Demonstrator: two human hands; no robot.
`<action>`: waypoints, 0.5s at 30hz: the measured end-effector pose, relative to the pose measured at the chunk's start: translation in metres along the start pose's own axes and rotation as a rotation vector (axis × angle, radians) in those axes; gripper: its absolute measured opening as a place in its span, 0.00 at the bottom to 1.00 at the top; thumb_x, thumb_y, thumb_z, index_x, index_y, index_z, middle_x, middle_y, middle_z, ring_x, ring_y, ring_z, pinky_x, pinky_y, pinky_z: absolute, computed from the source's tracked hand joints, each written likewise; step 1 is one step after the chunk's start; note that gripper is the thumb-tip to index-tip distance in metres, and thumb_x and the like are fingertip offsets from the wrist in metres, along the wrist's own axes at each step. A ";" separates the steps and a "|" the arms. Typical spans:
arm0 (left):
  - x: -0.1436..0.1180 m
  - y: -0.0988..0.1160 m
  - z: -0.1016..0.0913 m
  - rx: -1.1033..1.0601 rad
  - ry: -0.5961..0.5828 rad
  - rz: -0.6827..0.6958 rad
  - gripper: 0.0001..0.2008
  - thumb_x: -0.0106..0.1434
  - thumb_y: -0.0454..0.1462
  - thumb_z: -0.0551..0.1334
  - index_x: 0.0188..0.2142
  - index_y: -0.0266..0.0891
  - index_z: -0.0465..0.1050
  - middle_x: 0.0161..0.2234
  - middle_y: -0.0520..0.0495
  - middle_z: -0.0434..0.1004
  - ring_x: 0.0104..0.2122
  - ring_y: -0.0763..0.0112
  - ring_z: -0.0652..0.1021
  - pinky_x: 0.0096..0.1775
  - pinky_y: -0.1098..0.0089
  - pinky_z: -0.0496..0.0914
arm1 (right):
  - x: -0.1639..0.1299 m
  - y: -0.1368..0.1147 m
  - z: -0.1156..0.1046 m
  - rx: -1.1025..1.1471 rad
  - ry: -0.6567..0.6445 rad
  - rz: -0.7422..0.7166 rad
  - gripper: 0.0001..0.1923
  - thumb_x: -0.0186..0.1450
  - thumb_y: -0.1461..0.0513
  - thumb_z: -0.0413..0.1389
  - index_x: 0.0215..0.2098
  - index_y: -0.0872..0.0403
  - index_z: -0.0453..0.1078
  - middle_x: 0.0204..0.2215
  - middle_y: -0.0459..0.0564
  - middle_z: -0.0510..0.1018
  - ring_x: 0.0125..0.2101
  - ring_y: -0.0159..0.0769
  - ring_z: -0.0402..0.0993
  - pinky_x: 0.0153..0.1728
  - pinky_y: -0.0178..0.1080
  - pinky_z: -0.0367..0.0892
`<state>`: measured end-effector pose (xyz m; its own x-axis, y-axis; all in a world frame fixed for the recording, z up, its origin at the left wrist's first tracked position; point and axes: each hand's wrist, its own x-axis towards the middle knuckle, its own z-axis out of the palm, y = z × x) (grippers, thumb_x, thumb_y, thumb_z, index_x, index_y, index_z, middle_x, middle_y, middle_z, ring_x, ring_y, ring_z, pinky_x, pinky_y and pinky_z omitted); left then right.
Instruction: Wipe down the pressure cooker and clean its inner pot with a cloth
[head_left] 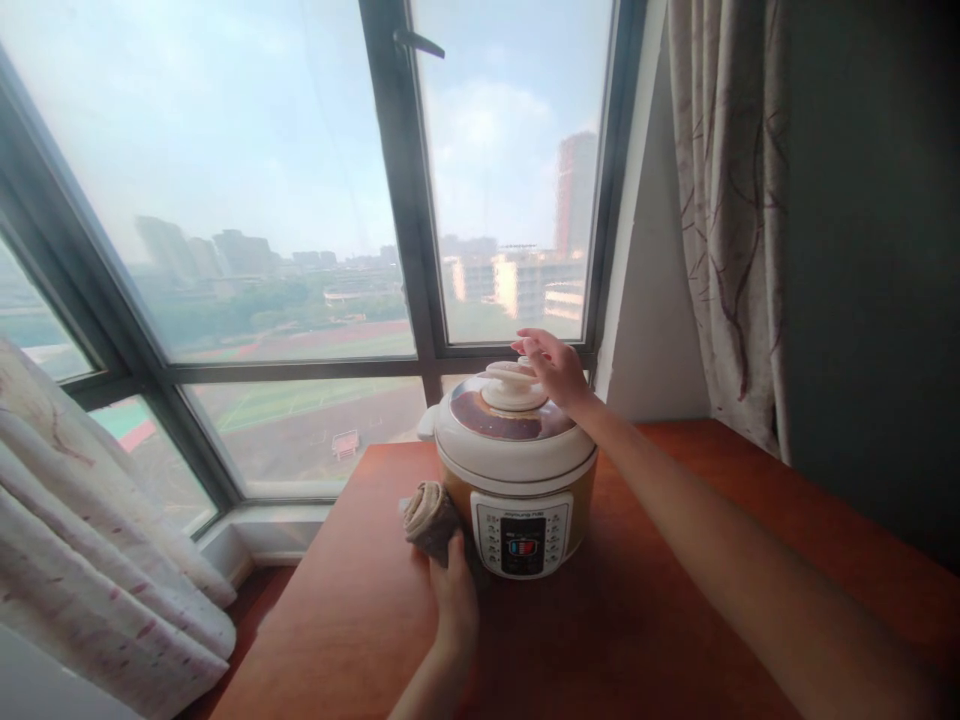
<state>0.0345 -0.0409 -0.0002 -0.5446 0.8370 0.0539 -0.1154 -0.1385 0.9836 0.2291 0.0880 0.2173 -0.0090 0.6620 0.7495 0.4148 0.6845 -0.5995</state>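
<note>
A white and tan electric pressure cooker stands upright on the table, its control panel facing me and its lid on. My left hand is closed around a rolled brownish-grey cloth, held at the cooker's lower left side. Over the right of the lid is my right hand, fingers stretched out and slightly apart, close to the cream lid handle. Whether its palm or underside touches the handle or lid, I cannot tell.
The reddish-brown wooden table reaches back to the window frame. Patterned curtains hang on both sides, a left curtain and a right curtain. A window handle juts out high above the cooker.
</note>
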 end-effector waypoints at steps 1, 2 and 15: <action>-0.014 -0.002 -0.001 0.010 0.011 -0.004 0.26 0.60 0.48 0.61 0.54 0.36 0.70 0.52 0.39 0.77 0.56 0.50 0.75 0.57 0.55 0.69 | -0.001 -0.001 -0.002 0.059 0.058 0.001 0.19 0.71 0.51 0.47 0.49 0.52 0.72 0.41 0.51 0.84 0.43 0.40 0.80 0.43 0.42 0.72; -0.028 -0.004 -0.002 0.020 0.002 -0.026 0.27 0.61 0.49 0.60 0.55 0.36 0.70 0.53 0.38 0.76 0.57 0.50 0.74 0.58 0.54 0.68 | -0.003 -0.003 -0.005 0.119 0.109 0.003 0.19 0.71 0.50 0.47 0.48 0.51 0.72 0.40 0.51 0.84 0.41 0.39 0.80 0.42 0.41 0.72; -0.034 0.021 0.011 0.263 -0.196 0.665 0.31 0.70 0.44 0.55 0.68 0.37 0.54 0.63 0.32 0.64 0.69 0.53 0.57 0.67 0.47 0.52 | -0.126 -0.068 -0.031 0.288 0.201 0.015 0.15 0.73 0.55 0.49 0.51 0.49 0.73 0.42 0.50 0.83 0.42 0.39 0.78 0.44 0.42 0.70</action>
<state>0.0600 -0.0664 0.0204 -0.2690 0.7033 0.6581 0.4029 -0.5384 0.7401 0.2308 -0.0512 0.1722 0.1868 0.6188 0.7630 0.1396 0.7521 -0.6441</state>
